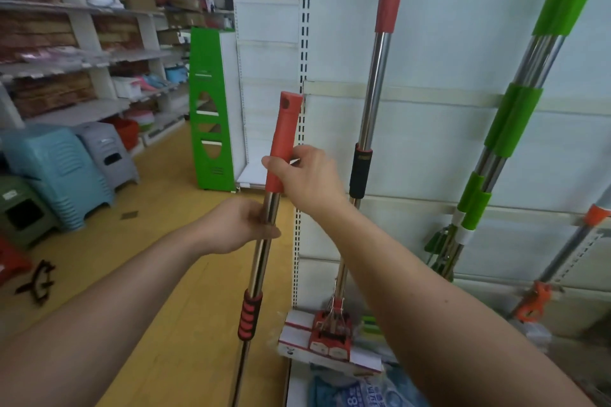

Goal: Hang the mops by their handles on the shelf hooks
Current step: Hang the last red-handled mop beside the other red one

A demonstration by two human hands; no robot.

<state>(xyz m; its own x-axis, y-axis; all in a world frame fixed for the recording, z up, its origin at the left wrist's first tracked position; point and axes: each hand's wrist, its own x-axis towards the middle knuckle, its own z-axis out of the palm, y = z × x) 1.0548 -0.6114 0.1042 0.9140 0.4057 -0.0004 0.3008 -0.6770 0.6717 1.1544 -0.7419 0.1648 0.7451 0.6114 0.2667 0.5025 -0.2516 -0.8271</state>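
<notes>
The mop (261,258) is standing almost upright in front of the person, its top leaning slightly right, just left of the white shelf's slotted upright (302,43). The right hand (307,175) is wrapping the lower part of its red handle grip (284,139), fingers curled round it. The left hand (238,225) is clasping the chrome pole just below. A ribbed red-and-black sleeve (250,314) is sitting lower on the pole. To the right, a second red-handled mop (373,92) is lying against the shelf's white back panel (463,59), its red head (330,330) near the bottom. Further right, green-sleeved mops (515,116) are leaning as a bundle. On the far left, plastic stools (56,172) are standing on the yellow floor (158,274), beside a green display stand (208,109).
</notes>
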